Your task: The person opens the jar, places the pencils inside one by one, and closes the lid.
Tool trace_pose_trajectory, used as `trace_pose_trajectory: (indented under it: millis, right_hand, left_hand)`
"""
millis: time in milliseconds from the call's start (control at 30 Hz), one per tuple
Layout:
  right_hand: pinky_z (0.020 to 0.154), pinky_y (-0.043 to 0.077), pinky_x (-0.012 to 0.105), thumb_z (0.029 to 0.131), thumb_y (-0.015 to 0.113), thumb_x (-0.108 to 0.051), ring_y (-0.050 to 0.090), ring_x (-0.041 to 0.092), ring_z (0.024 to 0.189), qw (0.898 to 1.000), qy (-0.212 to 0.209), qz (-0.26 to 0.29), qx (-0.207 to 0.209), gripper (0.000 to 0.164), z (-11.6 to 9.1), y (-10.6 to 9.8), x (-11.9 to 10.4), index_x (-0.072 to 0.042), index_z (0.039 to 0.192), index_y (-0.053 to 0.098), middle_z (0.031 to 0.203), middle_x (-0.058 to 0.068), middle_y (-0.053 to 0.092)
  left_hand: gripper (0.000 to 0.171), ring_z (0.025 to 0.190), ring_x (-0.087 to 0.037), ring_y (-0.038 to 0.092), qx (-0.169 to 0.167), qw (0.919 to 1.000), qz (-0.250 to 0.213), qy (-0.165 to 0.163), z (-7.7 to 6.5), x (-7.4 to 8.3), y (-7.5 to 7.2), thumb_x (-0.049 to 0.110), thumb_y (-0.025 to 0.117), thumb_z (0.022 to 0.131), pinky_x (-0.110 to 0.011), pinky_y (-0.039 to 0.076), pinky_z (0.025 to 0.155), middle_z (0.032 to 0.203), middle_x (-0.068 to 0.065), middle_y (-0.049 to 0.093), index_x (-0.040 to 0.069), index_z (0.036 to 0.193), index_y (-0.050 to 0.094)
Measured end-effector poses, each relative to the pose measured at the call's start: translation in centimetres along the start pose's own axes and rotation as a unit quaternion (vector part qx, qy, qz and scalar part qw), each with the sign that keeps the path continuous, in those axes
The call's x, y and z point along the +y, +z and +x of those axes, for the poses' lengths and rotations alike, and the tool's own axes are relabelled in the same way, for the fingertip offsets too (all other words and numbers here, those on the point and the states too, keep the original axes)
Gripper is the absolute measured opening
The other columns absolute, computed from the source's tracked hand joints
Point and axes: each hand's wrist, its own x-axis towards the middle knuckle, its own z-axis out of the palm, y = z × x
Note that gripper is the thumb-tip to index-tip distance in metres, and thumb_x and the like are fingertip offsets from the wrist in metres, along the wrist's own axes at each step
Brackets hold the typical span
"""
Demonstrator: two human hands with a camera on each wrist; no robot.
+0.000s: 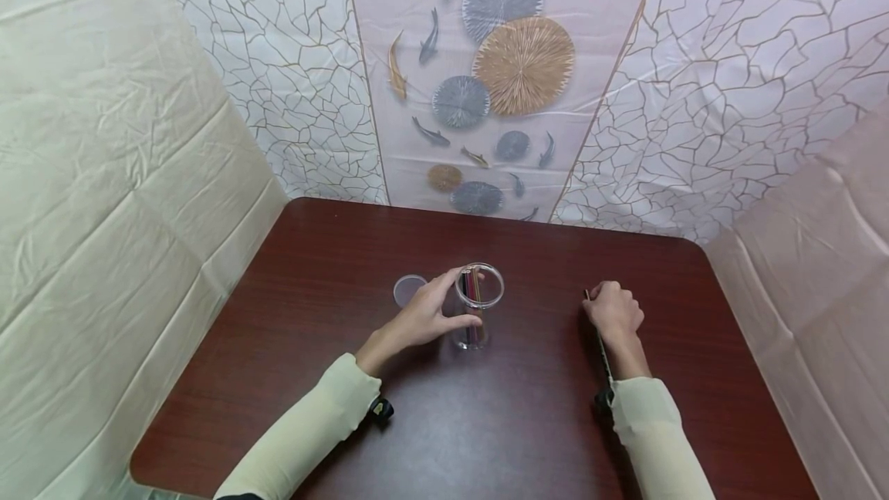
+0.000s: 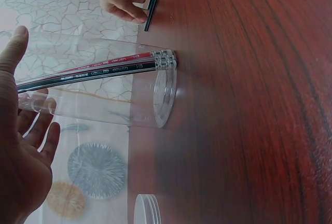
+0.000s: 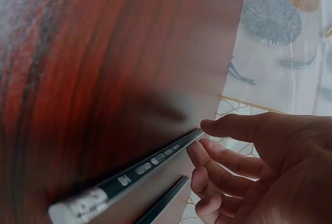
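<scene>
A tall clear jar stands upright on the table. My left hand holds it near the rim, thumb on the near side and fingers round the far side. Inside lean several pencils, red and dark ones among them, their silver-banded ends at the jar's base. To the right, my right hand pinches the far end of a dark green pencil between thumb and index finger. The pencil's white eraser points back toward the wrist. Another dark pencil lies beside it, partly cut off by the frame.
A round clear lid lies on the table just left of the jar, behind my left wrist. The dark red wooden table has rounded corners. Patterned cloth hangs behind it, and pale cloth panels flank both sides.
</scene>
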Motion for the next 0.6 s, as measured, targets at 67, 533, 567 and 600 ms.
trace_pose_trajectory:
  millis: [67,533,567,600]
  right_hand:
    - [0.073,0.051,0.062,0.09,0.071,-0.02,0.068,0.055,0.096,1.0,0.003,-0.002,0.0,0.018,0.04,0.16,0.09,-0.004,0.099,0.074,0.106,0.03,0.073]
    - [0.071,0.052,0.06,0.093,0.071,-0.017,0.07,0.051,0.091,1.0,0.015,-0.01,0.004,0.015,0.61,0.99,0.19,-0.003,0.096,0.077,0.102,0.028,0.074]
    - [0.07,0.052,0.06,0.093,0.071,-0.017,0.07,0.051,0.09,1.0,0.013,-0.011,0.006,0.015,0.63,1.0,0.19,-0.003,0.095,0.077,0.101,0.028,0.074]
    - [0.069,0.052,0.06,0.093,0.071,-0.016,0.07,0.05,0.088,1.0,0.011,-0.011,0.008,0.014,0.64,1.01,0.2,-0.004,0.093,0.077,0.1,0.028,0.074]
  left_hand:
    - [0.092,0.134,-0.033,0.059,-0.001,1.0,-0.001,-0.001,0.01,0.03,-0.03,0.035,0.091,0.086,-0.048,0.048,0.111,0.147,-0.015,0.061,0.002,0.157,0.043]
    - [0.092,0.134,-0.032,0.059,-0.002,1.0,-0.007,-0.002,-0.04,-0.02,0.02,0.036,0.091,0.086,-0.047,0.048,0.111,0.146,-0.016,0.062,0.003,0.157,0.043]
    - [0.092,0.134,-0.032,0.06,-0.002,1.0,-0.008,-0.002,-0.03,-0.01,0.0,0.036,0.091,0.086,-0.047,0.048,0.111,0.145,-0.016,0.062,0.003,0.157,0.043]
    - [0.092,0.133,-0.032,0.06,-0.002,1.0,-0.01,-0.002,-0.01,0.01,-0.02,0.035,0.091,0.086,-0.047,0.048,0.111,0.145,-0.016,0.062,0.003,0.157,0.043]
